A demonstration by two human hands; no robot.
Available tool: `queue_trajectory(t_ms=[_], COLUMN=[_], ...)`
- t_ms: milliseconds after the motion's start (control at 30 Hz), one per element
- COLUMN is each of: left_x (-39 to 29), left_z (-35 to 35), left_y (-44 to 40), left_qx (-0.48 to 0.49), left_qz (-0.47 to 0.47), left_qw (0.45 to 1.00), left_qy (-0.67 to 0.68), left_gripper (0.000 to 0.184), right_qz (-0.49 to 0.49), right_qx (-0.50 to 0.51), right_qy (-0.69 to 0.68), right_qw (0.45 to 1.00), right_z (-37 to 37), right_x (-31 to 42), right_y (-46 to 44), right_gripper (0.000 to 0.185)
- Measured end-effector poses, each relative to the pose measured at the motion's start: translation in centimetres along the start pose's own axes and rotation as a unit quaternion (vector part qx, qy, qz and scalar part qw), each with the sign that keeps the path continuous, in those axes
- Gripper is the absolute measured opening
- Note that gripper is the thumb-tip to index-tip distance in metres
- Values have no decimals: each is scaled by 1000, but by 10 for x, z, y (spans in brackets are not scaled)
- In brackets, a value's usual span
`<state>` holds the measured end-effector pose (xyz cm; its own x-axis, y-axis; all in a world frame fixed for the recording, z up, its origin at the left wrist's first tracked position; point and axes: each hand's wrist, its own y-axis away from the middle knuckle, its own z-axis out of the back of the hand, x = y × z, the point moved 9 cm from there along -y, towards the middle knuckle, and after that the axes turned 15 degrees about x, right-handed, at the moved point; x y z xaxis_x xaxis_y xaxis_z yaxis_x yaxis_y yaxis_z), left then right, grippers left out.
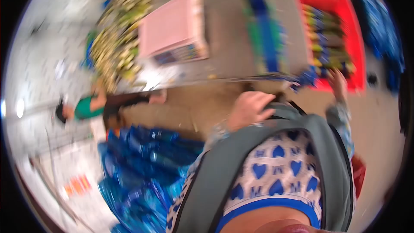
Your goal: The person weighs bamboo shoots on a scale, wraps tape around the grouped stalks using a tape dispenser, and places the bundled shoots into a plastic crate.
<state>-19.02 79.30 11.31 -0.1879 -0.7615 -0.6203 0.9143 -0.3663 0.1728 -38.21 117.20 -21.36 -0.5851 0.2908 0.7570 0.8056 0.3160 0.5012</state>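
Bundles of green stems with blue and yellow bands (327, 39) lie in rows inside a red crate (354, 39). My right hand (338, 82) is over the crate's near edge, its fingertips at the nearest bundles; blur hides whether it grips one. My left hand (252, 110) is in front of my body, close to the table edge, with fingers loosely bent, thumb apart and nothing visible in it. A blurred blue and green strip of items (265, 30) lies on the grey table (228, 30), left of the crate.
A pink-topped box (166, 28) sits on the table, beside a heap of loose green stems (116, 47). Past the table's left end, a person in a green top (88, 107) stands. Blue plastic bags (142, 164) are at lower left, more blue plastic (377, 26) at upper right.
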Motion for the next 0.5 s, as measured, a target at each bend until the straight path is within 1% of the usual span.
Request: queue_trajectory(t_ms=[67, 100, 133, 167, 200, 233, 300, 333, 367, 400, 433, 467, 500], left_x=[7, 11, 16, 20, 25, 35, 53, 65, 74, 87, 103, 120, 136], left_z=[0, 1, 3, 7, 9, 11, 24, 30, 43, 52, 65, 80, 105], left_y=[7, 12, 16, 21, 25, 30, 46, 56, 68, 80, 95, 112, 134], left_qx=[-43, -56, -45, -49, -46, -41, -36, -25, -58, -64, -93, -121, -172], left_qz=[-43, -47, -45, -33, -29, -23, -16, -4, -9, -7, -5, -5, -7], left_qw=[998, 997, 998, 998, 998, 999, 999, 1000, 998, 998, 996, 993, 985], left_qy=[9, 3, -3, -10, -11, -12, -4, 6, 2, 2, 9, 17, 12], left_gripper=[44, 44, 43, 42, 42, 41, 43, 45, 41, 41, 38, 34, 27], right_qz=[-8, -22, -10, 55, 100, 116, 174, 181, 187, 266, 345, 379, 412], right_qx=[30, -20, -8, 42, -2, -32, -90, -90, -88, -130, -172, -206, -243], right_qy=[-2, -8, -20, -106, -37, 27, 85, 203, 318, 316, 311, 317, 319], right_qw=[1000, 1000, 1000, 992, 994, 992, 977, 958, 925, 901, 869, 845, 818], right_z=[35, 67, 82, 96, 81, 61, 78, 69, 39, 15, -14, -58, -108], right_x=[-4, -5, 3, 17, 45, 69, 107, 133, 161, 184, 203, 221, 235], right_y=[8, 10, 16, 22, 43, 61, 73, 83, 96, 110, 129, 149, 169], right_gripper=[50, 52, 55, 55, 53, 49, 45, 44, 42, 41, 39, 37, 35])
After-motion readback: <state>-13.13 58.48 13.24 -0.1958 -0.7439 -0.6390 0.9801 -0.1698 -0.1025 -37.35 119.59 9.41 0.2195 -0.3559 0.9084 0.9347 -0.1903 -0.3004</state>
